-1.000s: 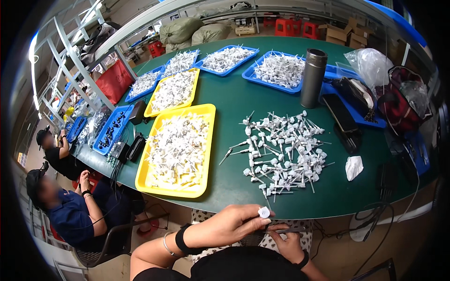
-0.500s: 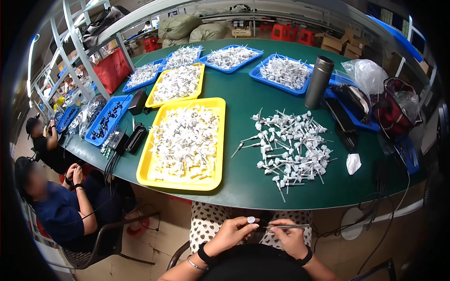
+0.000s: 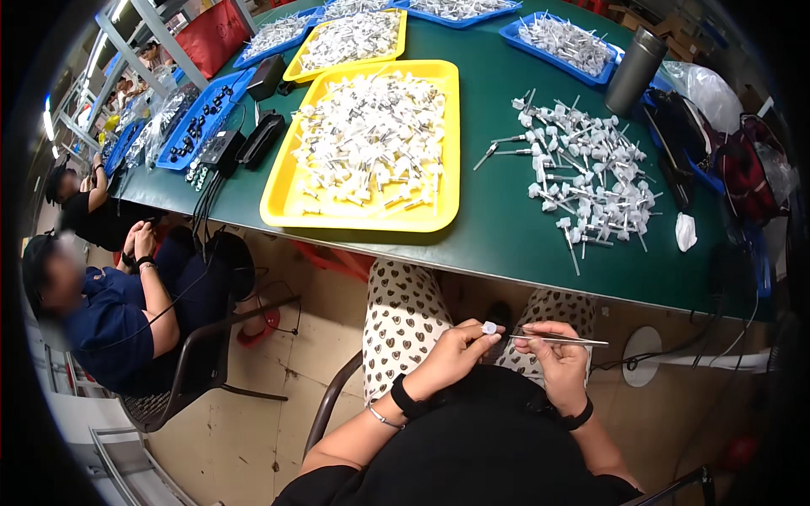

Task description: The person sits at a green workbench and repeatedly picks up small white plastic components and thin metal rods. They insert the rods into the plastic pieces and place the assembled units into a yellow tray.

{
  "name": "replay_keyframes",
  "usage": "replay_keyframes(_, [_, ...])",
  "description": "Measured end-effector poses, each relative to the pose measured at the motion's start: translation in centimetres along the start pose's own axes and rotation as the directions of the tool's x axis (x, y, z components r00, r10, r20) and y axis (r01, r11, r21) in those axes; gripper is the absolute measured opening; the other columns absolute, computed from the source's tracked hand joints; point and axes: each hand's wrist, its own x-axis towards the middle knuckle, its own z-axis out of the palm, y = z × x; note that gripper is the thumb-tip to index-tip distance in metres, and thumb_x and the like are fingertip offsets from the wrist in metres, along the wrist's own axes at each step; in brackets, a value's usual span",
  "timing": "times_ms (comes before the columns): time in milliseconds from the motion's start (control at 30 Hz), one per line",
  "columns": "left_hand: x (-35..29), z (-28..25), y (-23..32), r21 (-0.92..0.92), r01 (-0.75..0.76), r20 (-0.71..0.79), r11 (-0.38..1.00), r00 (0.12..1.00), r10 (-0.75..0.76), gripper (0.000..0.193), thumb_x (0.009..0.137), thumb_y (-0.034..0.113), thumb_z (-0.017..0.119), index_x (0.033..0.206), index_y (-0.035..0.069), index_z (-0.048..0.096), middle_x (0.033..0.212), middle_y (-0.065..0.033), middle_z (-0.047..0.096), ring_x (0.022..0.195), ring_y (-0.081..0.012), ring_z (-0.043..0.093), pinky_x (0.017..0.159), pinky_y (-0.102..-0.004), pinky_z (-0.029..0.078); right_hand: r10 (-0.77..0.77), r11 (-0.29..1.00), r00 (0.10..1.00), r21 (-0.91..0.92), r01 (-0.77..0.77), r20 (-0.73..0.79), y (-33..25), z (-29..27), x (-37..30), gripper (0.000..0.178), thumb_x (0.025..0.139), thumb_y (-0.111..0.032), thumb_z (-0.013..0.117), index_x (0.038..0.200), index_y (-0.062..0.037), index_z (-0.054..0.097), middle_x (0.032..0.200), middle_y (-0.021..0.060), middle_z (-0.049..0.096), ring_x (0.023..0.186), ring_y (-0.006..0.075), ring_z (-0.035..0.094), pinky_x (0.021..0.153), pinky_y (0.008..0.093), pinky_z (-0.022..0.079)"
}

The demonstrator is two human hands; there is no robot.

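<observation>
Your left hand (image 3: 456,352) pinches a white plastic piece (image 3: 489,328), your right hand (image 3: 557,364) a slim silver metal tool (image 3: 578,341). Steady both; guide the tool gently.

black short-sleeved top (image 3: 456,447); white trousers (image 3: 403,325), dark print; black wristbands (image 3: 405,396); silver bangle (image 3: 385,417) at left
</observation>
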Motion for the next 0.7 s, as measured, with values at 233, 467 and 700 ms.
replay_keyframes(233, [-0.67,0.12,0.04,-0.192,0.18,-0.016,0.965,0.982,-0.186,0.026,0.105,0.019,0.069,0.122,-0.001,0.075,0.091,0.0006,0.069,0.074,-0.0048,0.061,0.069,-0.0227,0.054,-0.006,1.0,1.0,0.013,0.006,0.016,-0.26,0.19,-0.37,0.025,0.102,0.004,0.064,0.127,0.006,0.058,0.121,0.0171,0.07,0.109,0.0251,0.075,0.098,0.0362,0.062])
replay_keyframes(467, [-0.65,0.38,-0.29,0.082,-0.074,-0.028,0.994,0.997,0.077,0.023,0.106,0.009,0.065,0.123,-0.003,0.074,0.096,-0.0036,0.061,0.08,-0.0096,0.06,0.073,-0.0253,0.053,-0.021,1.0,1.0,0.001,0.021,-0.007,-0.21,-0.05,-0.33,0.024,0.101,0.005,0.066,0.125,0.0055,0.059,0.118,0.0169,0.072,0.107,0.0224,0.075,0.097,0.0336,0.061])
replay_keyframes(700, [-0.4,0.99,-0.53,0.124,-0.151,0.018,0.981,0.989,0.15,0.022,0.102,0.005,0.069,0.123,0.001,0.075,0.095,-0.0049,0.065,0.082,-0.0133,0.062,0.074,-0.0282,0.052,-0.087,0.995,0.996,-0.051,0.088,0.019,-0.09,-0.16,-0.14,0.023,0.099,0.004,0.07,0.121,0.0043,0.066,0.119,0.0139,0.071,0.108,0.0187,0.072,0.093,0.0287,0.059])
